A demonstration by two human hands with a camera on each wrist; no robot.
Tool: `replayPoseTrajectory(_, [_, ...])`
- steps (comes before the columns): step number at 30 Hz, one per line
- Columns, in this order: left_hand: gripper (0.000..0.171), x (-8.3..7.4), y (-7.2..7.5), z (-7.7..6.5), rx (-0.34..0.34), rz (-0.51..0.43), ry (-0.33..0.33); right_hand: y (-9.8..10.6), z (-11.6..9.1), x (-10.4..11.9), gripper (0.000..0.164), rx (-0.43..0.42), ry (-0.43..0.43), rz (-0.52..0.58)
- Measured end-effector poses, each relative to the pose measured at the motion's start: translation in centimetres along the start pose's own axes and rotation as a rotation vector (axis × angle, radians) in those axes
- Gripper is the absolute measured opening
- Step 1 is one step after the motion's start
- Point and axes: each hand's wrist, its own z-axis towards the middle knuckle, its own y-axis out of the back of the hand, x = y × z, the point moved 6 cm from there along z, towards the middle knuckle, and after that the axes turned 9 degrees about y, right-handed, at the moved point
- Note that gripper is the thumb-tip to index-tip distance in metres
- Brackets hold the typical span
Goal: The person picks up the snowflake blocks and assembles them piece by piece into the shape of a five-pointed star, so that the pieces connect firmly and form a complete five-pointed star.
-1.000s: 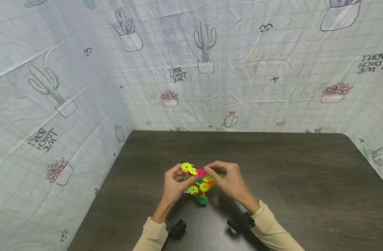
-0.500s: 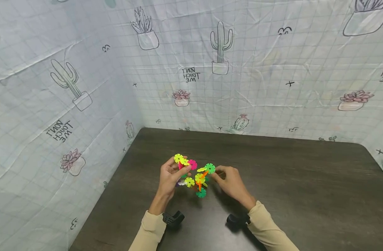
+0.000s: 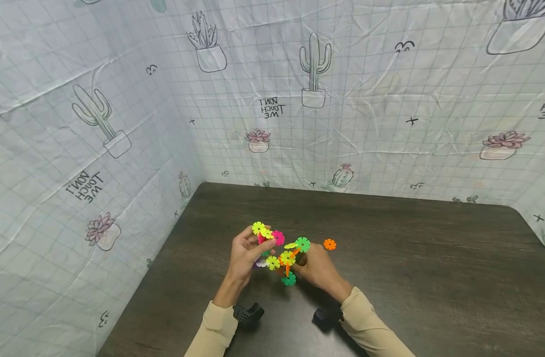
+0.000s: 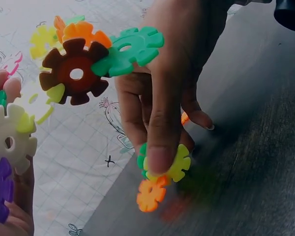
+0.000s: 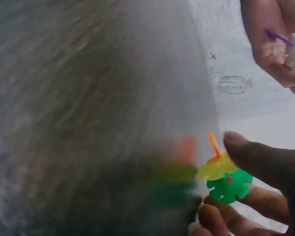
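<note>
In the head view, my left hand (image 3: pixel 243 255) grips a built cluster of slotted plastic discs, with yellow (image 3: pixel 287 258), pink (image 3: pixel 278 238) and green discs (image 3: pixel 302 244) showing. White (image 4: pixel 10 140), purple (image 4: pixel 1 189) and brown discs (image 4: pixel 54 73) belong to it in the left wrist view. My right hand (image 3: pixel 321 270) is close beside the cluster; whether they touch I cannot tell. Between its thumb and fingers it pinches a small joined piece: a yellow disc (image 4: pixel 177 164), a green disc (image 5: pixel 229 187) and an orange disc (image 3: pixel 330 244).
Under both hands is a dark wood-grain table (image 3: pixel 410 277). White cloth (image 3: pixel 366 99) printed with cacti hangs behind it and on the left. Each wrist wears a black device, such as the left wrist device (image 3: pixel 249 313). The shiny tabletop mirrors the discs in blurred colours.
My right hand, at the cluster's upper discs a second ago, has come away and lower; an orange disc now shows beyond it. The left hand keeps its grip. The head view has turned slightly left.
</note>
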Motion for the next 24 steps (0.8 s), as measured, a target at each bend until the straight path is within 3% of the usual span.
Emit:
replayPoseTrajectory(7, [0.031, 0.3, -0.2, 0.0, -0.006, 0.003, 0.016, 0.3, -0.1, 0.2, 0.020, 0.025, 0.048, -0.041])
replayPoseTrajectory(11, [0.032, 0.4, -0.4, 0.0, -0.007, 0.007, 0.021, 1.1, -0.2, 0.0, 0.029, 0.040, -0.009, -0.052])
replayPoseTrajectory(16, [0.032, 0.6, -0.7, -0.1, -0.007, 0.033, 0.027, 3.8, 0.0, -0.8, 0.043, 0.021, -0.080, -0.051])
replayPoseTrajectory(18, [0.031, 0.7, -0.8, -0.1, -0.006, 0.038, 0.033, 5.0, 0.1, -0.8, 0.038, 0.004, -0.075, -0.013])
replayPoseTrajectory(24, [0.034, 1.1, -1.2, -0.1, 0.010, 0.065, 0.056, 7.8, -0.1, -1.2, 0.044, -0.091, -0.117, 0.049])
